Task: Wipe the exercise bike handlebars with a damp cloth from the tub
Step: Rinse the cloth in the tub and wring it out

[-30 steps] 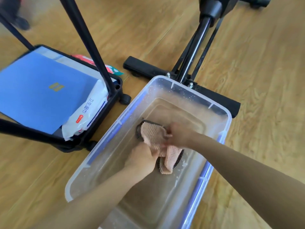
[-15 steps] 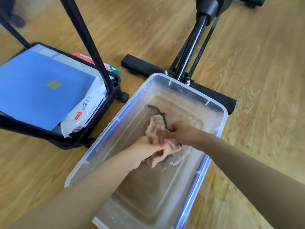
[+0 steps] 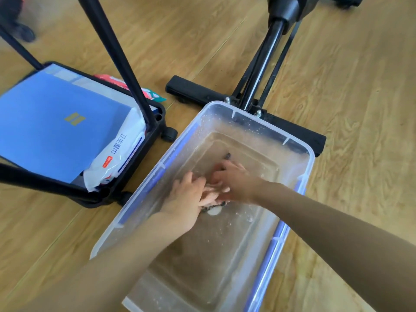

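Cloth [image 3: 212, 194] that we lifted a moment ago now sits bunched low in the tub [image 3: 311, 158], left hand [image 3: 190, 197] and right hand [image 3: 234, 181] closed around it, wringing before wiping.

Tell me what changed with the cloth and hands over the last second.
Both hands, left and right, pushed the cloth down from above the water into it, bunching it until it is nearly hidden between them. The tub and bike frame stayed put.
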